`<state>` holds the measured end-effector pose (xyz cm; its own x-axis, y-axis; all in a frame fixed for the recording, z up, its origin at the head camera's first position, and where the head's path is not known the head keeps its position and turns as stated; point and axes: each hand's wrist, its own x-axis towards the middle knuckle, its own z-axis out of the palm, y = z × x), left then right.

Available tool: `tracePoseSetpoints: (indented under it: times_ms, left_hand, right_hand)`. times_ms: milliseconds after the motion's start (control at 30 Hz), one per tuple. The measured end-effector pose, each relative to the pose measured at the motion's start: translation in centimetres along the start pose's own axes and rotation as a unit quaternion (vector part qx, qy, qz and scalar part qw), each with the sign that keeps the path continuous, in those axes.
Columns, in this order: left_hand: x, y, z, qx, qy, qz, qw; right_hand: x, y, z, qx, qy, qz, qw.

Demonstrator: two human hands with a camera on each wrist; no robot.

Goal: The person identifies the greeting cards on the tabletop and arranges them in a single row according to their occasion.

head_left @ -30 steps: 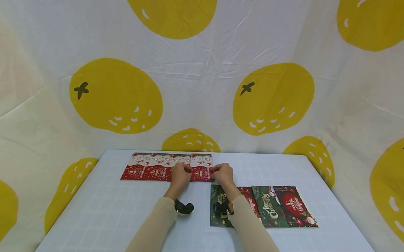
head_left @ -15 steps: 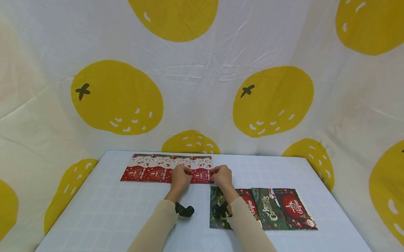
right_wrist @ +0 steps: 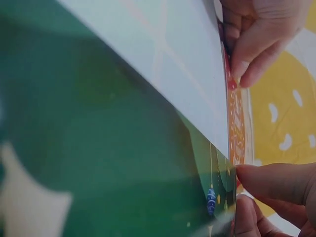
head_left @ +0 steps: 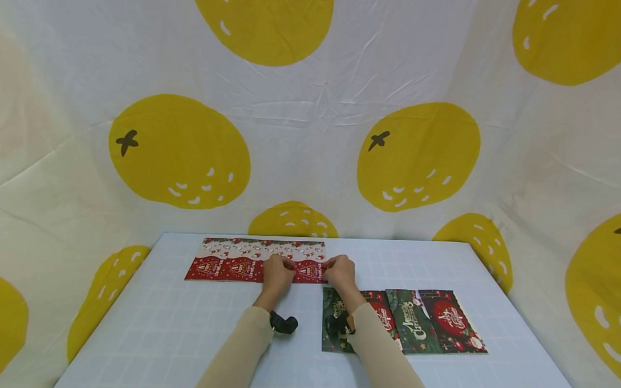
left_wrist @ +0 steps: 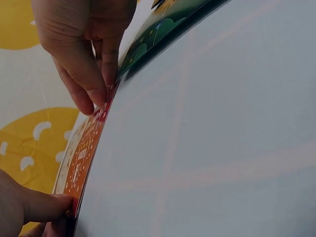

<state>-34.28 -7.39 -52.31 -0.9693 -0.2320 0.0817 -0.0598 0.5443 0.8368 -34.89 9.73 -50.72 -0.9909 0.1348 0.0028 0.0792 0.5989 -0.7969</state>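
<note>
Along the far side of the table lies a row of red-and-white Christmas cards (head_left: 241, 267). At the right end of that row is one such card (head_left: 308, 268), between my two hands and level with its neighbours. My left hand (head_left: 278, 274) is at its left edge, thumb on the red face in the left wrist view. On the opposite edge, my right hand (head_left: 341, 273) pinches the card between thumb and fingers. The right wrist view shows the card's red face (right_wrist: 237, 123) edge-on, with both hands at its ends.
Nearer on the right lies a second row, with green cards (head_left: 414, 323) and dark red ones (head_left: 452, 319), partly under my right forearm. Behind the white table (head_left: 146, 331) hangs a cloth (head_left: 301, 159) printed with yellow fruit.
The rightmost red-and-white card has settled slightly toward me, so its top edge now lines up with the row. Both hands stay at its sides.
</note>
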Motion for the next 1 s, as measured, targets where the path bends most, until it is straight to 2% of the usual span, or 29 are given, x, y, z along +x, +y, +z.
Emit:
tracePoseSetpoints:
  times_ms: [300, 567, 1000]
  left_hand:
    - [0.10, 0.03, -0.17, 0.010, -0.024, -0.011, 0.9996]
    - [0.16, 0.08, -0.16, 0.017, -0.025, -0.003, 0.9995]
    - [0.07, 0.39, -0.15, 0.017, -0.026, -0.009, 0.9995]
  right_hand:
    - [-0.13, 0.01, 0.09, 0.003, -0.003, 0.012, 0.9999]
    - [-0.06, 0.11, 0.11, 0.005, -0.002, 0.011, 0.9999]
    - [-0.36, -0.01, 0.04, 0.014, -0.002, 0.018, 0.9997]
